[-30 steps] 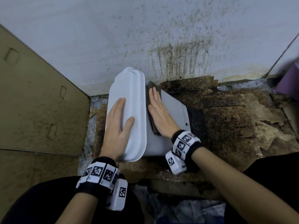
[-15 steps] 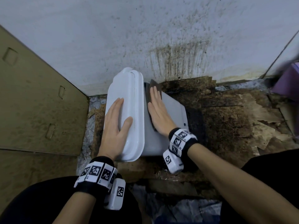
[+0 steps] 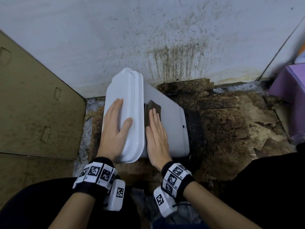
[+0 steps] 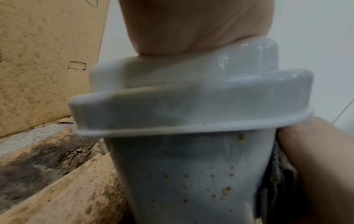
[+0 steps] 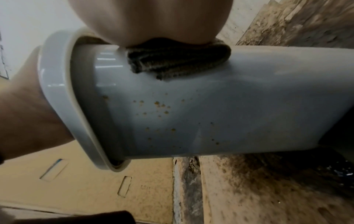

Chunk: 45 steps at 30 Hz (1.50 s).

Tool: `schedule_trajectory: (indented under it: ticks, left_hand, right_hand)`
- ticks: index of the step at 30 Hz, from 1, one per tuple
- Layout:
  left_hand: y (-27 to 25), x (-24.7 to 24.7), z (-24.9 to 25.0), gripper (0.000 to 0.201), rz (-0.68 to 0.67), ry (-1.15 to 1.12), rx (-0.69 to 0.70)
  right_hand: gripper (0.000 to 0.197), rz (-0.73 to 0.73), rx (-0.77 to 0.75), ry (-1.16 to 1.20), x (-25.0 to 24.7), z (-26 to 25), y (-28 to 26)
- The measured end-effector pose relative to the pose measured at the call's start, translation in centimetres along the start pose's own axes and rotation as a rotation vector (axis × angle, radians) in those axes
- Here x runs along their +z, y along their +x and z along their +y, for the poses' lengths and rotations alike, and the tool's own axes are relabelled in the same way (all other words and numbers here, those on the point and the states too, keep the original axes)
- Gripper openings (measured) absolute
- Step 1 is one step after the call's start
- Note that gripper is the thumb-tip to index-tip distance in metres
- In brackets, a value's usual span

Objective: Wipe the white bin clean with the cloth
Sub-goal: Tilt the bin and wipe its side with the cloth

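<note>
The white bin (image 3: 171, 123) lies on its side on the dirty floor, its lid (image 3: 130, 90) toward the left. My left hand (image 3: 115, 128) lies flat on the lid with straight fingers. My right hand (image 3: 156, 129) presses a folded dark brown cloth (image 3: 154, 105) flat against the bin's upper side, right beside the lid's rim. In the right wrist view the cloth (image 5: 178, 60) sits under my palm and small brown spots dot the bin's near side (image 5: 191, 115). The left wrist view shows the lid's rim (image 4: 191, 115) and more spots on the bin's body (image 4: 191, 181).
A stained white wall (image 3: 148, 38) rises just behind the bin. Brown cardboard (image 3: 33, 104) stands to the left. Dirty, torn cardboard sheets (image 3: 231, 123) cover the floor on the right. A purple object (image 3: 290, 90) stands at the far right. My dark-clothed knees fill the bottom corners.
My right hand has slid the cloth along the bin's side toward me, away from the wall. The left hand stays flat on the lid.
</note>
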<state>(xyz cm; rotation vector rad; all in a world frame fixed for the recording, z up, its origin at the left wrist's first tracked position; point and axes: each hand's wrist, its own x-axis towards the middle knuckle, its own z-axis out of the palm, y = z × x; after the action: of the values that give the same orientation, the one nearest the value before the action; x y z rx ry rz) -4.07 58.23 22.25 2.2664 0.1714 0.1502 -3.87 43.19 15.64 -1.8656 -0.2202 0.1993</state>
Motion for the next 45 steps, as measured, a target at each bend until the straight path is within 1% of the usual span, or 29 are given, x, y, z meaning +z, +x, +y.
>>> schedule_trajectory:
  ticks: [3, 5, 10, 14, 16, 20, 25, 27, 29, 31, 33, 36, 39, 41, 45]
  left_hand:
    - [0.0, -0.2, -0.3, 0.062, 0.008, -0.006, 0.002]
    - [0.0, -0.3, -0.4, 0.062, 0.008, -0.011, -0.006]
    - [0.0, -0.2, 0.0, 0.062, 0.008, -0.009, -0.012]
    - [-0.2, -0.1, 0.3, 0.063, 0.004, -0.007, -0.011]
    - [-0.1, 0.0, 0.3, 0.064, 0.005, 0.004, -0.002]
    - [0.0, 0.1, 0.5, 0.065, 0.003, 0.017, 0.003]
    - [0.1, 0.1, 0.5, 0.066, 0.005, 0.025, 0.002]
    - [0.1, 0.1, 0.5, 0.066, 0.002, 0.034, 0.007]
    - [0.2, 0.1, 0.5, 0.066, 0.002, 0.049, 0.016]
    - [0.4, 0.2, 0.6, 0.067, -0.003, 0.054, 0.024]
    - [0.4, 0.3, 0.6, 0.07, -0.006, 0.059, 0.032]
    - [0.5, 0.6, 0.6, 0.069, -0.002, 0.074, 0.041]
    - [0.5, 0.7, 0.5, 0.071, 0.006, 0.085, 0.049]
    - [0.5, 0.7, 0.5, 0.075, 0.003, 0.077, 0.052]
    - [0.4, 0.8, 0.8, 0.078, -0.008, 0.069, 0.048]
  right_hand:
    - [0.056, 0.005, -0.019, -0.014, -0.1, 1.0, -0.1]
    - [0.056, 0.012, 0.015, -0.017, -0.2, 2.2, -0.1]
    - [0.059, 0.085, 0.195, -0.006, -1.2, 7.2, -0.3]
    - [0.053, 0.076, 0.387, 0.028, -2.2, 10.6, -0.2]
    - [0.055, 0.088, 0.436, 0.066, -2.2, 11.3, 0.0]
    - [0.055, 0.155, 0.422, 0.178, -2.0, 11.7, 0.1]
    - [0.053, 0.185, 0.432, 0.254, -1.8, 10.5, -0.1]
    - [0.058, 0.192, 0.428, 0.247, -1.5, 9.4, -0.2]
    - [0.068, 0.184, 0.422, 0.238, -1.2, 7.5, -0.4]
    - [0.072, 0.177, 0.406, 0.228, -0.9, 5.7, -0.6]
    - [0.069, 0.158, 0.357, 0.236, -0.7, 3.8, -1.1]
    - [0.06, 0.106, 0.235, 0.256, -0.2, 0.9, -1.8]
    - [0.052, 0.055, 0.117, 0.219, 0.4, -1.0, -2.4]
    - [0.052, 0.065, 0.063, 0.181, 0.6, -1.3, -2.7]
    - [0.051, 0.093, 0.024, 0.148, 0.0, -0.7, -2.9]
